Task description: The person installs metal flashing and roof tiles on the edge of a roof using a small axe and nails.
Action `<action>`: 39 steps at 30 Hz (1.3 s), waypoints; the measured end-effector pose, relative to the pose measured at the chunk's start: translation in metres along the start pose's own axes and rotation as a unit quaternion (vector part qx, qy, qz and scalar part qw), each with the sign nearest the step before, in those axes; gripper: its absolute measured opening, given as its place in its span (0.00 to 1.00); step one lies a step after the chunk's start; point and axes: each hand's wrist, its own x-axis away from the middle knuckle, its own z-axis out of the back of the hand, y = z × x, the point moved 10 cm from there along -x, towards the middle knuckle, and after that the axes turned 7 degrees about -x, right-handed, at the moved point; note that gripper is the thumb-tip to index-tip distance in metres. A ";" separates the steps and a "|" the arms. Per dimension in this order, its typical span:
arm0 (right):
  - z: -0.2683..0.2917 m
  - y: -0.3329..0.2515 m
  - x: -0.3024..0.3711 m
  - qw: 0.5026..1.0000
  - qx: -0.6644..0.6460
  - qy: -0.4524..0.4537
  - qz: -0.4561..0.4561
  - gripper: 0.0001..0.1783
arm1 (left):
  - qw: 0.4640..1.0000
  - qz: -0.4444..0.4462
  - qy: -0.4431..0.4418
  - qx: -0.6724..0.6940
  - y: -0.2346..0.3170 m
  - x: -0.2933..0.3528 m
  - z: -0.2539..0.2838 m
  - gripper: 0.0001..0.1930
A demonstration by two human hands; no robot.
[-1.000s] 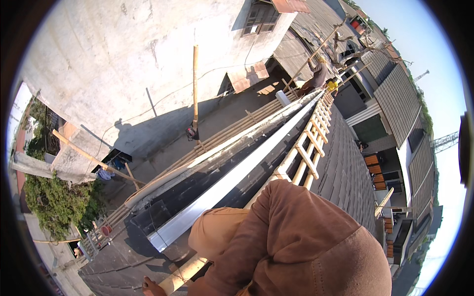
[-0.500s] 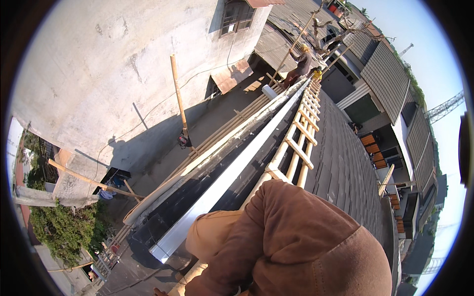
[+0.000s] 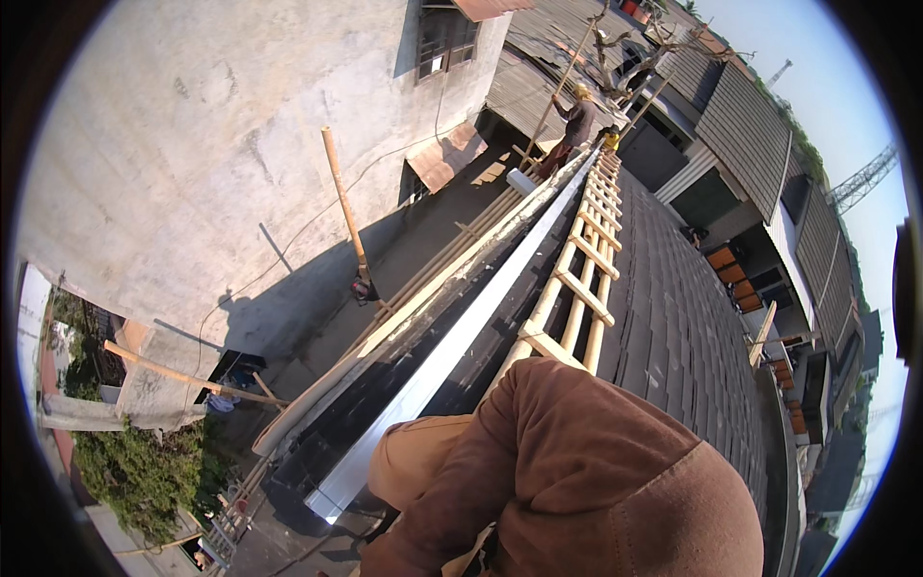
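Neither of my hands shows; both lie outside the picture. A brown sleeved arm (image 3: 577, 452), seemingly my right, bends at the elbow and runs down past the lower edge. Beside it is my knee in tan trousers (image 3: 415, 460). A long, shiny white metal strip (image 3: 437, 380) slants along the dark roof, its near end just left of my knee. Right of that strip, a bamboo ladder (image 3: 586, 279) lies up the roof slope, its near end hidden behind my arm.
Dark shingles (image 3: 673, 337) slope down on the right. Leftward, bamboo poles (image 3: 423, 288) follow the roof's edge above a drop, facing a pale wall (image 3: 212, 173). An upright bamboo pole (image 3: 344, 197) stands there. Farther along the roof is another person (image 3: 577, 125), with someone in yellow (image 3: 611, 139) nearby.
The view has shifted slightly, so the strip's near end sits a little lower and farther right. Dark fingertips at the lower edge have gone out of view. The far person appears more upright.
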 end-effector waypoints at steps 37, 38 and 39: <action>-0.033 -0.014 0.012 0.996 -0.038 -0.079 0.025 0.17 | 0.983 -0.010 0.122 -0.138 0.009 0.019 0.021 0.21; -0.030 -0.015 0.016 0.996 -0.041 -0.078 0.024 0.17 | 0.992 0.015 0.089 -0.087 0.007 0.017 0.014 0.20; -0.026 -0.019 0.020 0.995 -0.047 -0.079 0.026 0.17 | 0.997 0.041 0.056 -0.036 0.005 0.014 0.007 0.20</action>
